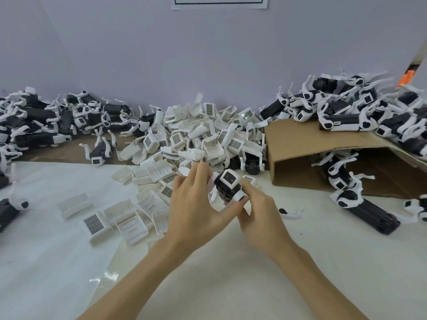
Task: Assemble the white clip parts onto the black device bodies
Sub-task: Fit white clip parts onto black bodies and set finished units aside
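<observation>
At the centre of the frame both hands meet on one black body (227, 188), held just above the surface (231, 262) in front of the clip pile (196, 139). The right hand (261, 218) is nearer and under it, its fingers (250, 189) closed on the body's lower right end by a white rounded piece. The left hand (196, 204) comes in from the left, thumb pressing toward the body's lower edge, its other fingers spread and curled over the top left. The body's long axis runs from lower right toward upper centre, tilted up, with its white-framed face turned to the camera. A clip probably sits between the left palm and the body, but the hand covers that side and the seating cannot be made out. Loose clips lie just left of the hands; finished units are heaped at upper left and upper right, the latter partly cut off by the frame edge and a cardboard box (312, 144).
</observation>
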A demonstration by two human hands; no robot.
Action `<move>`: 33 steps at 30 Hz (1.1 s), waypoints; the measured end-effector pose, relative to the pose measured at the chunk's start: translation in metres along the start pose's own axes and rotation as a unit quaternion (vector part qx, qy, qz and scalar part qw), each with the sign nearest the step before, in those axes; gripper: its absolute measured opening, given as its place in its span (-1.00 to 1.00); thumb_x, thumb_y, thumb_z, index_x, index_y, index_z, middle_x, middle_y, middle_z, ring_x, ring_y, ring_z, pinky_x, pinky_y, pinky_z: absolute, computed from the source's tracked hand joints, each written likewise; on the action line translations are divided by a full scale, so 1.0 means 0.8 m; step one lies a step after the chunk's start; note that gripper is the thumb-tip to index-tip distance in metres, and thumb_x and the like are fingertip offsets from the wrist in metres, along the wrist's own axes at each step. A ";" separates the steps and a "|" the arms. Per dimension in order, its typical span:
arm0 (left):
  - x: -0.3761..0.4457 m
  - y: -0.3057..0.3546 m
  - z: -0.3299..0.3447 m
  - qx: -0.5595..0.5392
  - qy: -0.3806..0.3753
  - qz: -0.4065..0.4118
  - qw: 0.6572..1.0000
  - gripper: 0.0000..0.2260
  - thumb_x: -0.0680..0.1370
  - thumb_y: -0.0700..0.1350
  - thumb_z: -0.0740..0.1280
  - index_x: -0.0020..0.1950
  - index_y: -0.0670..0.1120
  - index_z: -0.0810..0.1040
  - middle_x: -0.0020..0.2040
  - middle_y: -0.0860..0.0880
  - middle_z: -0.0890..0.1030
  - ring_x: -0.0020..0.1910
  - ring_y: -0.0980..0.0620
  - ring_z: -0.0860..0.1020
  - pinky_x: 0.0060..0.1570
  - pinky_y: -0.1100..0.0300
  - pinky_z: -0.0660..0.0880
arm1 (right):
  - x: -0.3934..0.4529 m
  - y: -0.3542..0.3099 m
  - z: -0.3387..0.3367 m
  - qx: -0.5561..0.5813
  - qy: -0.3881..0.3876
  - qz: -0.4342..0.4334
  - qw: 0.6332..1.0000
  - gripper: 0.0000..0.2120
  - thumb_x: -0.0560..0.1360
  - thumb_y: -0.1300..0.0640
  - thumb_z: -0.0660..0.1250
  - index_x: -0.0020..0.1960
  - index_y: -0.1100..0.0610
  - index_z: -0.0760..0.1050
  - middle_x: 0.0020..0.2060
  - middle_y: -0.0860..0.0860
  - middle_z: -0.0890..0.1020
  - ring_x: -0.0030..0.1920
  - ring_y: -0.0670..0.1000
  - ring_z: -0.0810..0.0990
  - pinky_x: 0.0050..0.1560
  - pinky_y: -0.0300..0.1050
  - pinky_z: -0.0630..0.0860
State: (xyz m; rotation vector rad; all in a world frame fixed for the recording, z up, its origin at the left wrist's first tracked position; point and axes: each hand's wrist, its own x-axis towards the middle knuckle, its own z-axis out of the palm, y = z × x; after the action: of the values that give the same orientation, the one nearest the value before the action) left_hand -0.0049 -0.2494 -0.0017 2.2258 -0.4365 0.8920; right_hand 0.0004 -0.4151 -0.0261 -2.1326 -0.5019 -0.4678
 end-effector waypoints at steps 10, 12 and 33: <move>0.016 -0.014 -0.016 -0.328 -0.078 -0.232 0.912 -0.43 0.54 0.44 0.26 0.03 -0.09 0.49 -0.18 0.03 0.58 -0.14 0.09 0.60 -0.04 0.28 0.49 | -0.001 0.003 -0.002 0.125 -0.045 0.082 0.988 -0.68 0.66 0.06 0.35 0.36 -0.21 0.43 0.04 -0.32 0.67 0.08 -0.25 0.65 -0.02 -0.46 0.46; 0.019 -0.022 -0.018 -0.376 -0.106 -0.274 0.879 -0.37 0.59 0.42 0.26 0.11 -0.19 0.48 -0.17 -0.08 0.59 -0.15 0.05 0.58 0.06 0.16 0.47 | -0.003 0.002 -0.001 0.129 -0.065 0.084 0.986 -0.69 0.68 0.07 0.32 0.40 -0.10 0.42 0.04 -0.23 0.67 0.10 -0.18 0.65 -0.01 -0.42 0.47; 0.053 -0.077 -0.047 -0.493 -0.058 -0.349 0.795 -0.33 0.58 0.46 0.13 0.36 -0.07 0.50 0.08 -0.23 0.72 -0.34 -0.20 0.64 -0.55 0.13 0.41 | 0.105 -0.029 -0.134 0.505 0.083 0.264 0.817 -0.62 0.71 0.01 0.20 0.36 0.28 0.46 0.08 0.21 0.67 -0.06 0.10 0.66 0.04 -0.20 0.61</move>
State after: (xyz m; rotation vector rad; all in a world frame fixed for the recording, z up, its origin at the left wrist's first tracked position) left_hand 0.0395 -0.1816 0.0187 1.2621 -0.0518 0.0430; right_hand 0.0440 -0.4755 0.0896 -1.0890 0.0063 -0.0163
